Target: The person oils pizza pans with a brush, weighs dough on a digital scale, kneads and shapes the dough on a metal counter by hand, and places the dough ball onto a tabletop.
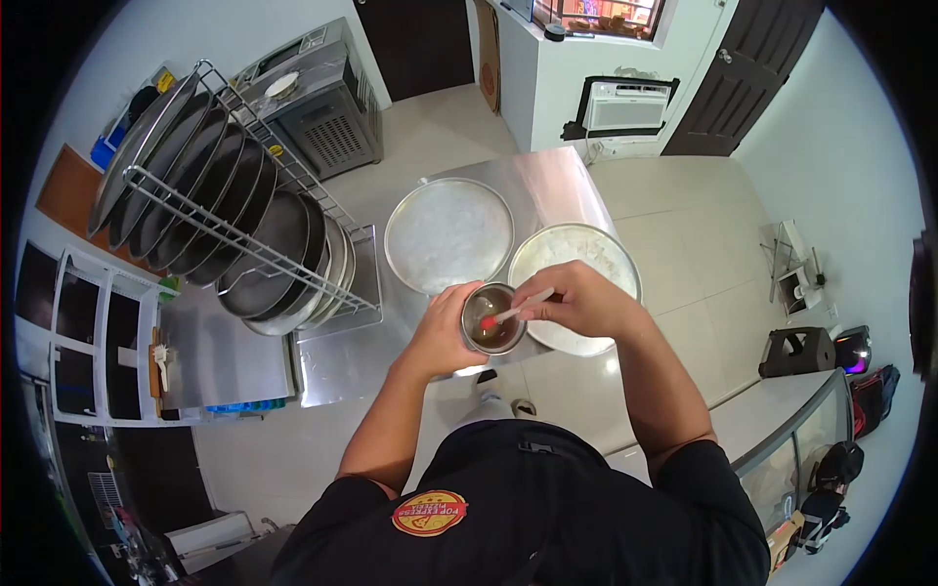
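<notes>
My left hand (442, 330) is wrapped round a small metal cup (500, 342), tilted so that its inside faces me. Some liquid seems to lie at the bottom. Between the fingers of my right hand (583, 299) is a pale-handled basting brush (505, 315). Its red head dips inside the cup; whether it has bristles is too small to tell. Just beyond my left hand lies a round metal pan (447, 234). Another round pan (578, 251), with whitish patches on its surface, sits partly under my right hand and forearm.
Both pans rest on a steel table (555, 181). At the left, a tall wire rack (230, 234) holds several dark round pans (278, 234) on edge. A steel appliance (327, 122) stands behind it. A glass-sided case (796, 439) is at my lower right.
</notes>
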### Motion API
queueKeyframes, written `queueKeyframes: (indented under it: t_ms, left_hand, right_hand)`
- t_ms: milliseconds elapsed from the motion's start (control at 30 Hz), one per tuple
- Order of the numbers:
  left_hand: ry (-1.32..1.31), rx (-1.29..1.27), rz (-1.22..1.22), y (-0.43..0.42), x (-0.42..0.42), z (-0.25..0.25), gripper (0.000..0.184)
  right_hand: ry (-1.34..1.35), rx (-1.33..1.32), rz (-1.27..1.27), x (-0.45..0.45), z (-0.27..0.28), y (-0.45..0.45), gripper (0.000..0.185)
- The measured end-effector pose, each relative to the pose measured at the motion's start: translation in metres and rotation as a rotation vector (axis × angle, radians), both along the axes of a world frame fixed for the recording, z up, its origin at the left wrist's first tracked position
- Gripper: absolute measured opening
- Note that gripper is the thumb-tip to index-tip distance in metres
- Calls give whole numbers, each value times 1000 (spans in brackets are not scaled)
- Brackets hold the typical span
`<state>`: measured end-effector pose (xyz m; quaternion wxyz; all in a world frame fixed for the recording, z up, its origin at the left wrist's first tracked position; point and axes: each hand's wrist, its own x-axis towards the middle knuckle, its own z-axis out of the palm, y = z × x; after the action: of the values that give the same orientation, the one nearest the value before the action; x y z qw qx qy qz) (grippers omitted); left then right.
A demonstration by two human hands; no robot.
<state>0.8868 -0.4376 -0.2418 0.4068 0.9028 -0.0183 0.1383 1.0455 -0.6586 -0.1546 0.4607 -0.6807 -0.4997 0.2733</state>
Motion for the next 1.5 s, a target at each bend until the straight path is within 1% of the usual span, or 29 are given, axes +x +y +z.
queueKeyframes:
  t_ms: [33,67,167,200,300,333,433,500,567,600,633,700,733,833,900,1000,1100,1133,1233,1267,1300,1367,1400,1500]
  left_hand:
    - [4,-7,-10,5,8,0,98]
    - [5,-14,-17,10,18,0,98]
    - [-34,-57,4,23,47,-1,98]
    - [-40,-76,11,26,53,-2,98]
    - [-30,-93,46,31,70,0,98]
    - [-24,-99,58,33,77,2,98]
    - [27,-64,96,31,94,1,98]
    - [68,-50,127,24,104,-6,97]
    - [55,-109,168,14,119,-18,96]
    - [45,-137,191,5,125,-22,95]
    - [46,-131,213,-6,132,-20,95]
    - [14,-197,260,-34,146,-13,93]
    - [2,-231,276,-49,152,-11,93]
    - [-5,-274,335,-87,173,-18,93]
    - [6,-313,370,-109,182,-23,93]
    - [18,-313,526,-129,190,-23,95]
    - [-37,-277,597,-140,189,-21,92]
    - [-65,-257,616,-143,189,-22,91]
    - [-27,-237,641,-147,185,-26,93]
    - [-10,-221,647,-146,183,-27,94]
    - [-10,-227,647,-145,180,-29,94]
    - [23,-115,572,-142,172,-35,95]
    - [37,-54,530,-139,169,-33,95]
    - [80,-31,431,-131,160,-24,95]
  right_hand:
    - [-64,8,56,10,1,5,14]
    - [-80,3,60,19,2,10,14]
    - [97,144,-167,36,-9,19,14]
    - [95,144,-155,41,-16,23,14]
    - [216,66,-437,60,-30,29,15]
    - [218,70,-424,66,-31,30,15]
    - [413,76,-328,84,-39,30,17]
    - [470,112,-342,103,-49,27,18]
    - [554,191,-398,126,-61,19,19]
    - [565,187,-377,137,-68,12,19]
    - [632,200,-359,151,-76,6,21]
    - [765,219,-326,182,-86,-11,24]
    - [772,216,-314,192,-86,-21,24]
    - [762,135,-215,212,-89,-44,25]
    - [773,122,-206,224,-92,-55,25]
    - [771,80,-160,240,-93,-64,26]
    - [770,184,-205,250,-84,-62,26]
    - [767,174,-196,249,-81,-62,26]
    - [670,28,-141,243,-71,-67,24]
    - [665,23,-142,242,-67,-67,24]
    - [548,32,-61,241,-63,-68,23]
    - [316,51,96,235,-59,-70,23]
    - [313,54,90,233,-59,-69,23]
    - [176,55,349,227,-55,-61,22]
